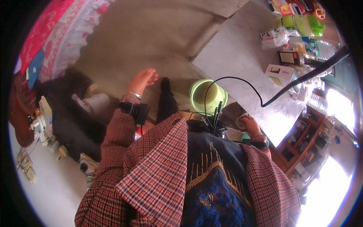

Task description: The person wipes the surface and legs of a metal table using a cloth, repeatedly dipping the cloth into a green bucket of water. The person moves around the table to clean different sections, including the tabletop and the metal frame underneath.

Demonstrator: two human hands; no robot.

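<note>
My left hand (pixel 144 81) hangs in the air over the floor, empty, its fingers loosely curled and a bracelet at the wrist. My right hand (pixel 250 124) is at the right, closed on a small round object (pixel 242 120) that looks like a glass jar or cup; its exact kind cannot be told. Between the hands, nearer the right one, a pale green bucket (pixel 194 98) stands on the floor beside a table. Black cables pass in front of the bucket.
A grey tabletop (pixel 241 62) at the right bears bottles, cartons (pixel 280 74) and a green container (pixel 297 25). Beyond it stands a wooden cabinet (pixel 289 142). At the left are a frilled bedspread (pixel 66 42) and a white wrapped roll (pixel 96 102). My shoe (pixel 166 84) rests on the floor.
</note>
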